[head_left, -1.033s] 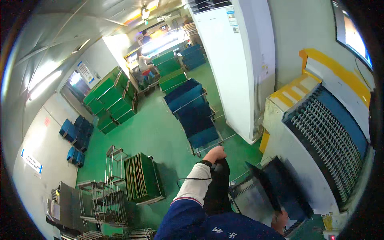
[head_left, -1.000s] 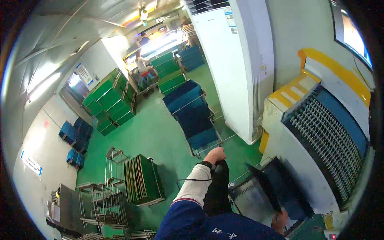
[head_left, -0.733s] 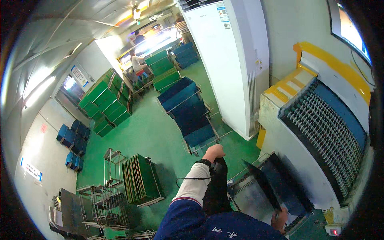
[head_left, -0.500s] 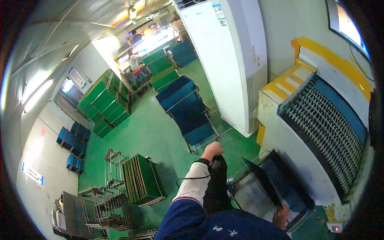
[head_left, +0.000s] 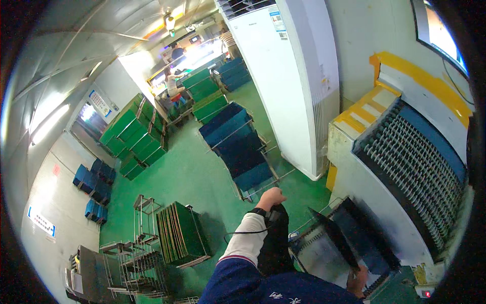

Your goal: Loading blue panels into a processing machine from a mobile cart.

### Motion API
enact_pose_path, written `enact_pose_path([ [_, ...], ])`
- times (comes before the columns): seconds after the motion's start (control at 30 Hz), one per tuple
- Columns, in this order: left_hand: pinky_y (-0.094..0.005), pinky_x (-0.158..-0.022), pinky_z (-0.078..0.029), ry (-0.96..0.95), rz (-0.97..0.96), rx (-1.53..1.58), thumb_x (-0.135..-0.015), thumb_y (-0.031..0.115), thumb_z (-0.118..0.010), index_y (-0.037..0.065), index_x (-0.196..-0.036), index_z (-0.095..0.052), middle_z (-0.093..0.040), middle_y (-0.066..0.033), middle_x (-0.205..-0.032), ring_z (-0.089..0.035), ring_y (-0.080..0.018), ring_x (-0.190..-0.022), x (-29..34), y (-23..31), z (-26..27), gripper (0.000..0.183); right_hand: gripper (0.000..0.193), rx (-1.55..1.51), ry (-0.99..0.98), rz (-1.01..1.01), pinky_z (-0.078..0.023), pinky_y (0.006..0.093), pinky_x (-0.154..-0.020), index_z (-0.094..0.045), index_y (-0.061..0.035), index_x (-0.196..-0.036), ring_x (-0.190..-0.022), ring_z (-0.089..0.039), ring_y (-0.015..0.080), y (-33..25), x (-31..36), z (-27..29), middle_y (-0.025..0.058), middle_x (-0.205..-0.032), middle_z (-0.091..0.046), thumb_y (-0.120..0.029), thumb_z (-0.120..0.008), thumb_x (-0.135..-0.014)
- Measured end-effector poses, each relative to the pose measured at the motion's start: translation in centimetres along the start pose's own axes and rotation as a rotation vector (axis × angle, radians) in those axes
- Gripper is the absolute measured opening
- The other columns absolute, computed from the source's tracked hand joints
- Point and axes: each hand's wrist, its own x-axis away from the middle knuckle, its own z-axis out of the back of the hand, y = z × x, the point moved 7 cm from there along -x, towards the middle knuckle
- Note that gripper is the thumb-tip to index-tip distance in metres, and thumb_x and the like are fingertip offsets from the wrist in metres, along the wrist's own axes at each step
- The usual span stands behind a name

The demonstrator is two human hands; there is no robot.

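Note:
My left hand (head_left: pixel 272 198) is curled in a fist over my dark-trousered knee, with nothing showing in it. A black band with a thin cable circles that wrist. At the lower right, my right hand (head_left: pixel 357 281) grips the lower end of a thin dark panel (head_left: pixel 335 239), which leans at a slant. The panel is over a slotted rack (head_left: pixel 315 253) with toothed edges. Right beside it, a dark blue panel (head_left: pixel 365 242) stands in the rack. Part of my right hand's fingers is hidden.
A white machine with a bed of rollers (head_left: pixel 412 167) stands at right, beside a tall white cabinet unit (head_left: pixel 283 86). Racks of blue panels (head_left: pixel 238 144) and green panels (head_left: pixel 182 233) stand on the green floor (head_left: pixel 167 175). Metal rack frames (head_left: pixel 136 263) are at left; people sit farther back.
The view has shifted slightly, so the scene sits a little lower. Both hands keep their places, the right still holding the dark panel.

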Motion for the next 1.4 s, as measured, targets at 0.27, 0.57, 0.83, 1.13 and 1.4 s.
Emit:
enact_pose_path([
  [0.27,-0.0433,-0.073,-0.052,0.164,-0.089,-0.034,-0.078,0.048,-0.063,0.002,-0.083,-0.071,-0.070,-0.0179,-0.085,-0.068,-0.0336,-0.079,-0.9,-1.7,-0.7,0.047,0.016,0.056,0.061,0.081,-0.045,0.0467,-0.075,-0.064,-0.0034,-0.087,-0.087,-0.056,0.0394,0.8,0.4,-0.9,0.0172,-0.090,-0.057,-0.006,-0.067,-0.072],
  [0.57,-0.0440,-0.081,-0.053,0.040,-0.005,-0.017,-0.075,0.044,-0.067,0.007,-0.096,-0.072,-0.070,-0.0150,-0.099,-0.067,-0.0344,-0.093,0.7,-1.4,-0.2,0.042,0.019,0.085,-0.044,0.109,-0.043,0.0450,-0.070,-0.062,-0.0023,-0.088,-0.083,-0.055,0.0386,2.8,0.7,-1.4,0.0170,-0.087,-0.054,-0.005,-0.066,-0.069],
  [0.83,-0.0438,-0.081,-0.053,0.009,0.030,-0.017,-0.075,0.043,-0.065,0.006,-0.096,-0.072,-0.070,-0.0163,-0.098,-0.066,-0.0349,-0.093,1.5,0.2,0.8,0.042,0.016,0.200,-0.019,0.056,-0.044,0.0450,-0.070,-0.063,-0.0017,-0.084,-0.082,-0.055,0.0387,4.2,1.0,-1.5,0.0174,-0.087,-0.055,-0.006,-0.066,-0.069],
  [1.13,-0.0444,-0.085,-0.052,-0.024,0.036,-0.019,-0.077,0.043,-0.066,0.007,-0.104,-0.070,-0.068,-0.0156,-0.109,-0.064,-0.0353,-0.101,2.1,-0.1,0.6,0.046,0.022,-0.031,-0.009,-0.062,-0.046,0.0463,-0.080,-0.065,-0.0021,-0.091,-0.091,-0.057,0.0405,3.0,0.6,-0.7,0.0181,-0.095,-0.059,-0.009,-0.069,-0.070],
  [1.4,-0.0443,-0.082,-0.053,0.016,0.025,-0.036,-0.076,0.040,-0.066,0.009,-0.096,-0.073,-0.069,-0.0144,-0.104,-0.066,-0.0330,-0.098,2.0,0.0,0.4,0.038,0.025,0.110,-0.176,-0.050,-0.044,0.0467,-0.082,-0.064,-0.0007,-0.097,-0.094,-0.057,0.0408,2.8,0.6,-1.1,0.0216,-0.098,-0.059,-0.015,-0.069,-0.076],
])
